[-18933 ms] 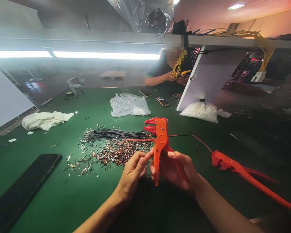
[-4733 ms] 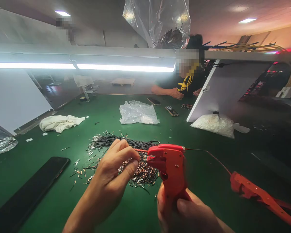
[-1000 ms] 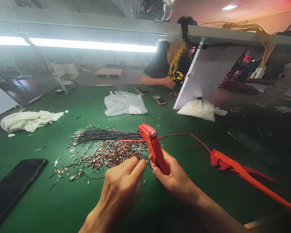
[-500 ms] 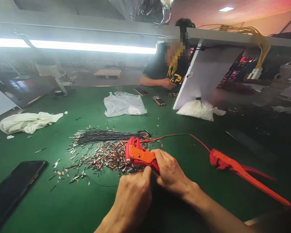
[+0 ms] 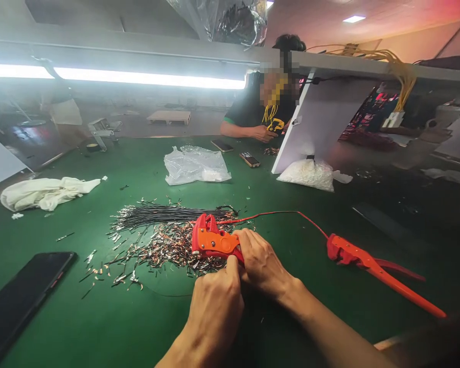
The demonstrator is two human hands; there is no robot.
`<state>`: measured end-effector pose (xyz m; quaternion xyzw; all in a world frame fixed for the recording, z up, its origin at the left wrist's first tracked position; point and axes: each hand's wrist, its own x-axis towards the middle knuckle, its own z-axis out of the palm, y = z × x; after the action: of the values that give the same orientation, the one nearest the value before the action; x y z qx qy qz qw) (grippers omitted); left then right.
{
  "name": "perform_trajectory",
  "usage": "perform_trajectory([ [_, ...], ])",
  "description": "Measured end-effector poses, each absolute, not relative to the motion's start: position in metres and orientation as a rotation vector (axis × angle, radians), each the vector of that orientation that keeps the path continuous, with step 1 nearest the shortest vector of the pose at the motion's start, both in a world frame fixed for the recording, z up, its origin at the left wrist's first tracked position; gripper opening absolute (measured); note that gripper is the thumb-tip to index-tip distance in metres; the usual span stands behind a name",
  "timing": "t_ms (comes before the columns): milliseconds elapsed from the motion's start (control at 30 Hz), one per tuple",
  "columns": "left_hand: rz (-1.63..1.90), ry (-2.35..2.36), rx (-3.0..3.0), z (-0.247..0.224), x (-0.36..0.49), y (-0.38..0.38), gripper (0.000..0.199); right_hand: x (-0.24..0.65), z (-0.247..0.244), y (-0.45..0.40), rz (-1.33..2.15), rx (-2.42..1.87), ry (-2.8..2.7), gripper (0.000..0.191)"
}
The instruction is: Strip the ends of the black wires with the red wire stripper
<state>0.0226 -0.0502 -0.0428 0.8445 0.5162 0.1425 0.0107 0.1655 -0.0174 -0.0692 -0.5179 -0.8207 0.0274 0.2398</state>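
Observation:
An orange and red wire stripper (image 5: 216, 241) is in the grip of my right hand (image 5: 262, 263), its jaws pointing left over the scraps. My left hand (image 5: 216, 299) is closed, thumb up against the lower handle; whatever its fingers hold is hidden. A thin dark strand on the table reaches the edge of this hand. Beneath and left of the tool spreads a heap of short wire scraps (image 5: 168, 248) with copper and silvery bits. Behind it lies a bundle of black wires (image 5: 164, 214).
A second wire stripper (image 5: 379, 268) lies at right, with a red cord (image 5: 272, 212) running to it. A dark phone (image 5: 30, 296) is front left, a white cloth (image 5: 48, 193) behind it. Farther back are a plastic bag (image 5: 197, 164), a bag of white pieces (image 5: 308, 174) and a seated person (image 5: 245, 125).
The wire stripper and my right hand have shifted slightly left and up, and the tool looks more level. My left hand stays close beside it. The whole view has moved a little.

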Motion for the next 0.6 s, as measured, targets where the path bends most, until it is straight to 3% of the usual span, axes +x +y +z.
perform_trajectory([
  [200,0.535,1.636,2.647,-0.043,0.024,-0.052,0.028,0.168,-0.072,-0.01,0.124,-1.408,-2.201,0.039],
  [367,0.856,1.529,2.738,-0.046,0.022,-0.061,0.031,0.196,-0.069,-0.002,0.215,-1.537,-1.94,0.035],
  [600,1.185,1.597,2.621,-0.046,0.024,-0.047,0.024,0.193,-0.062,0.006,0.582,-1.498,-1.565,0.023],
])
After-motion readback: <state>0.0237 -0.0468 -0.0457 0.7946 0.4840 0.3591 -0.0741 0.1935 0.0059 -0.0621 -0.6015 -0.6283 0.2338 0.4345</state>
